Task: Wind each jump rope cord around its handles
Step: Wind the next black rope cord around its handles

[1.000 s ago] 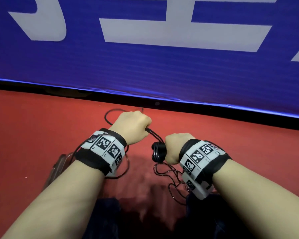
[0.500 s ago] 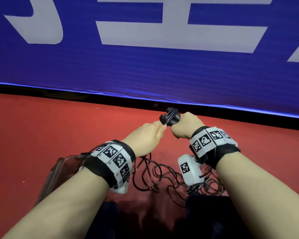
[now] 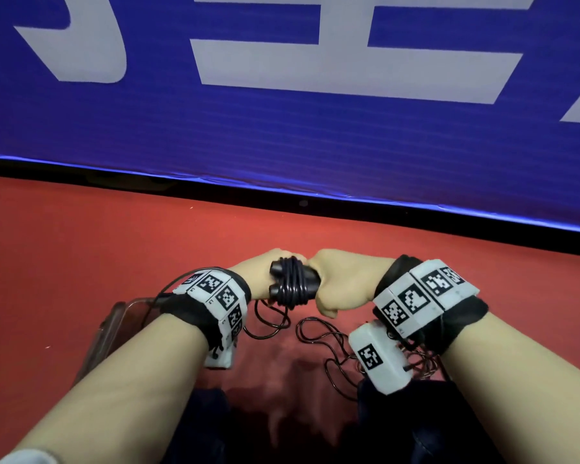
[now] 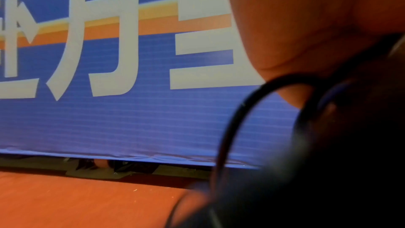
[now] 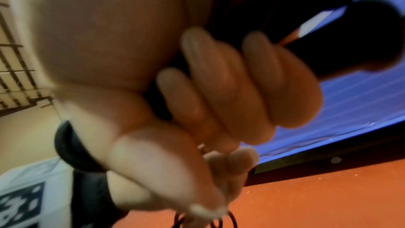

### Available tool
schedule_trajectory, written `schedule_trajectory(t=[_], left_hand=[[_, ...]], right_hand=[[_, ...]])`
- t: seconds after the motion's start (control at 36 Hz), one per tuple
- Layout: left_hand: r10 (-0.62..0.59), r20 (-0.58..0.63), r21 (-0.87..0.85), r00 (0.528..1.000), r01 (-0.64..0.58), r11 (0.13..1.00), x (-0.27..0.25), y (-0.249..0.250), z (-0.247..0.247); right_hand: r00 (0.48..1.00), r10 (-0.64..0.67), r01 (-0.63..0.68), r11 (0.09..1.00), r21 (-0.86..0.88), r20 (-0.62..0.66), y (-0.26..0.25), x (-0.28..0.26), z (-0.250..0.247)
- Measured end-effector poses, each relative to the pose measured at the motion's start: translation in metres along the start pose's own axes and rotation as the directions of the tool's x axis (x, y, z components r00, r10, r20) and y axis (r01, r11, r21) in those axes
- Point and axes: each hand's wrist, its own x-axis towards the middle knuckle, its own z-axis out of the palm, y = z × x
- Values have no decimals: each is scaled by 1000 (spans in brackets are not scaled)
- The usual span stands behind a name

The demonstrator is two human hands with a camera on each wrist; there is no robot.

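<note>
Two black jump rope handles lie side by side with several turns of black cord wound round them. My right hand grips their right end; the right wrist view shows its fingers curled round a black handle. My left hand sits just behind the handles' left end and holds the cord, which arcs past its palm. The loose cord hangs in tangled loops below both hands onto the red floor.
A clear plastic container lies on the red floor under my left forearm. A blue banner with white lettering stands upright just beyond the hands. My dark trouser legs fill the bottom edge.
The left hand swung the cord from the left up and over to the handles, laying on more turns. Both hands then came down and closer together, the handles now lying level.
</note>
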Motion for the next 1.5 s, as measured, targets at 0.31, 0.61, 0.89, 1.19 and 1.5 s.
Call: schedule_trajectory(t=[0.31, 0.61, 0.89, 1.19, 1.5], left_hand=[[92, -125, 631, 988, 8, 776, -5, 18, -11], [174, -290, 773, 941, 123, 623, -9, 32, -14], [174, -341, 659, 924, 103, 745, -5, 46, 9], [89, -434, 310, 896, 56, 949, 4, 41, 17], [29, -357, 339, 934, 100, 936, 12, 14, 19]], right_hand=[[996, 25, 5, 944, -331, 86, -5, 5, 16], [954, 206, -283, 863, -419, -218, 14, 18, 13], [862, 357, -394, 919, -31, -360, 30, 33, -2], [845, 451, -343, 869, 356, -288, 38, 31, -23], [950, 141, 33, 842, 538, -280, 36, 16, -24]])
